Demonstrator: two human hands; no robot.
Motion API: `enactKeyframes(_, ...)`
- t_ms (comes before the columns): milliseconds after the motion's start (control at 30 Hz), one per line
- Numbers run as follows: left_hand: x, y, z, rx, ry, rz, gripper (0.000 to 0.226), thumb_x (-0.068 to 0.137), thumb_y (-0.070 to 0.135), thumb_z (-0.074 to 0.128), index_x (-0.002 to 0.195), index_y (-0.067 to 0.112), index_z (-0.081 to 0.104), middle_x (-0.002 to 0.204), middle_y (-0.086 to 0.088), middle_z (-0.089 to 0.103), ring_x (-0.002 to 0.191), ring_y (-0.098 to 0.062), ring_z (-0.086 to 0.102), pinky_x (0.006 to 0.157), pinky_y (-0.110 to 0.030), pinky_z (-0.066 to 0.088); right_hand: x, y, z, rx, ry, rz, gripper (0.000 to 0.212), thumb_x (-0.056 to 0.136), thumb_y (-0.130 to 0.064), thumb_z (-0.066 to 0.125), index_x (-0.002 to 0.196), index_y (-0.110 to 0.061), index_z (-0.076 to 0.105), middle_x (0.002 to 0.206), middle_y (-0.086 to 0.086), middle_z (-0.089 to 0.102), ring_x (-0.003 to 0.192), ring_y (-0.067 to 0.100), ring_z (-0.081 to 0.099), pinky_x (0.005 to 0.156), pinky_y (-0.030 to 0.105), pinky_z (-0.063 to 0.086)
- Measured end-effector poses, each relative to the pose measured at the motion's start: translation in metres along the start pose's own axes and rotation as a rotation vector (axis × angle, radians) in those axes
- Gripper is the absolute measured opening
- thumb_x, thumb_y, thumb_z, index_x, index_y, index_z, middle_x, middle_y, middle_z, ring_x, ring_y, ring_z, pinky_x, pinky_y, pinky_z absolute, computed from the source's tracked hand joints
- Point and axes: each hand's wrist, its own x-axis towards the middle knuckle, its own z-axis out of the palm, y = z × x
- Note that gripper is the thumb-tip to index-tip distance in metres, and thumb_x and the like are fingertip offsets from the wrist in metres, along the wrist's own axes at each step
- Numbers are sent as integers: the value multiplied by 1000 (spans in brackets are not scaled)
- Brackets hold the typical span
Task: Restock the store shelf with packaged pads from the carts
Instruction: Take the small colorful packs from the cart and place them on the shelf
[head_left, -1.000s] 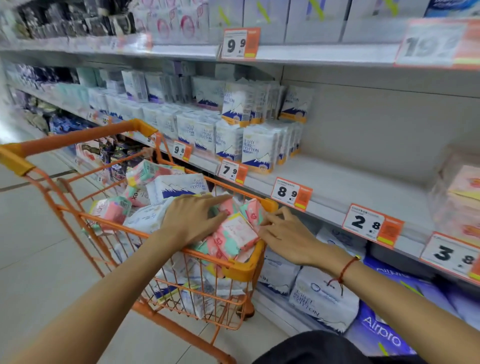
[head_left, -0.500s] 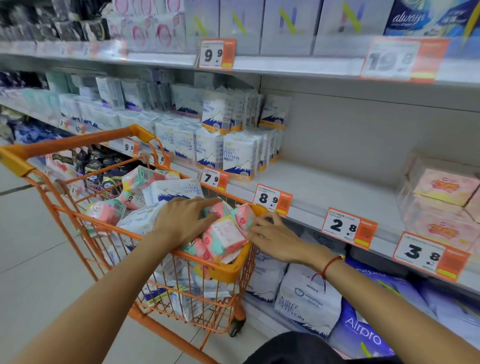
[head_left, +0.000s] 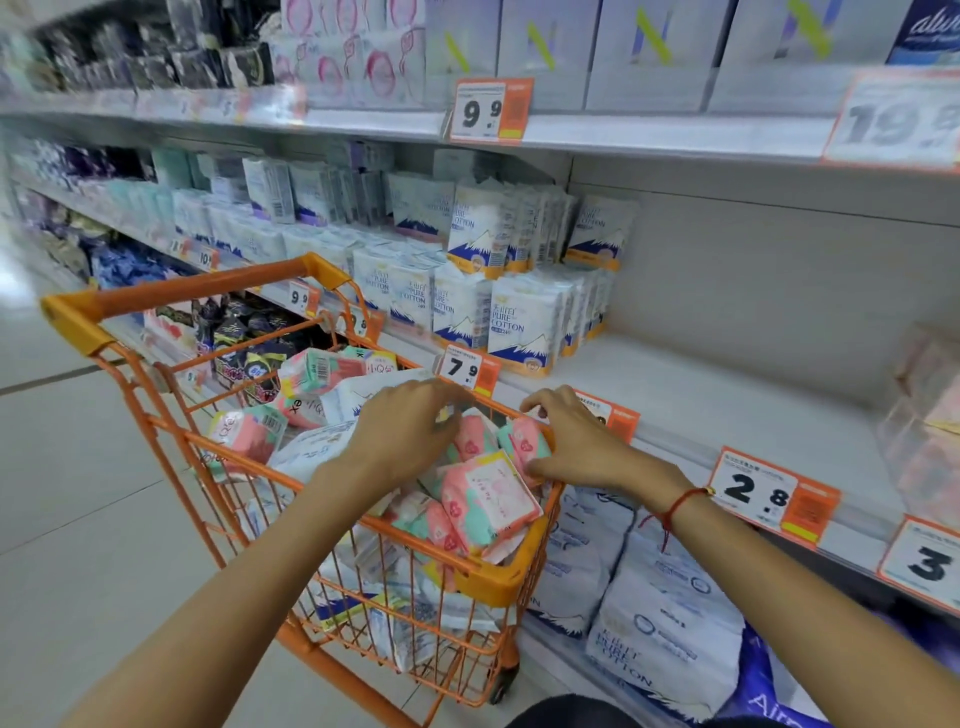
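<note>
Nearest, the orange cart stands against the lower shelves, its basket heaped to the rim. At the corner closest to the shelf lies a pile of small pink-and-mint pad packs, and both hands are on it. The left hand lies curled over the top of the pile; whether it actually grips a pack cannot be told. The right hand curls round the outer pink pack at the rim.

These packs look light, soft and squashy in slick film wrap, likely to slide off one another, so gathering several between two palms, pressing on the flat faces, seems safer than pinching a corner.

Deeper in the basket sit white cotton packs and more pink ones toward the handle.

Beyond, the middle shelf has a bare stretch behind the 2.8 price tag, beside rows of white Pure Cotton packs to its left.
</note>
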Motion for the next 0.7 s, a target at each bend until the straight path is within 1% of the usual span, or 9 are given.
enactKeyframes(67,2,5,6,-45,-94,-21,33,92,26,51,123,36,58,128,8,60,115,-18,57,83,-31,46,0,6,5,-113,-28,57,74,75,-36,74,137,-19,36,128,7,34,124,21,34,99,36,39)
enactKeyframes(167,9,10,14,-49,-161,-47,32,90,26,53,119,35,60,130,7,58,115,-21,56,83,-32,45,-1,13,7,-162,-60,86,73,77,-48,70,138,-22,39,133,7,40,127,25,32,102,40,34)
enactKeyframes(267,15,10,14,-102,-200,-97,35,87,20,55,117,36,61,129,8,59,111,-20,58,82,-30,46,-5,14,10,-191,68,27,58,76,-49,69,125,-23,50,126,3,52,121,24,41,93,36,34)
enactKeyframes(400,12,9,5,-193,-178,-127,42,89,13,53,128,31,56,131,7,58,116,-16,55,88,-29,45,-12,19,16,-2,126,-16,43,81,-39,70,116,-23,53,114,1,61,102,20,56,76,30,44)
enactKeyframes(433,11,8,2,-229,-156,-140,40,91,13,51,127,29,57,130,6,58,115,-16,56,86,-28,44,-13,22,18,87,139,-16,39,82,-35,69,115,-23,53,114,0,62,103,18,58,78,31,48)
enactKeyframes(500,11,7,-4,-337,-108,-171,36,93,12,46,124,26,59,129,5,59,111,-16,58,84,-29,45,-14,24,19,381,215,5,36,84,-25,69,117,-21,55,120,0,63,111,16,59,90,31,49)
enactKeyframes(567,11,10,-7,-481,-86,-192,36,96,10,43,126,21,59,130,1,58,112,-17,58,90,-32,46,-16,20,12,749,295,69,35,88,-17,64,122,-15,54,123,4,63,111,15,59,92,25,48)
enactKeyframes(633,11,19,-7,-651,-99,-225,35,98,11,42,129,15,56,123,-5,60,107,-19,58,89,-34,48,-20,15,-1,1181,224,112,35,93,-11,55,127,-6,52,116,6,65,103,16,62,89,25,52)
enactKeyframes(700,12,34,-6,-791,-119,-249,34,99,17,43,131,13,53,107,-6,61,93,-19,57,76,-29,49,-26,12,-10,1525,59,101,41,89,-7,51,130,-2,50,118,13,63,106,23,59,100,35,45)
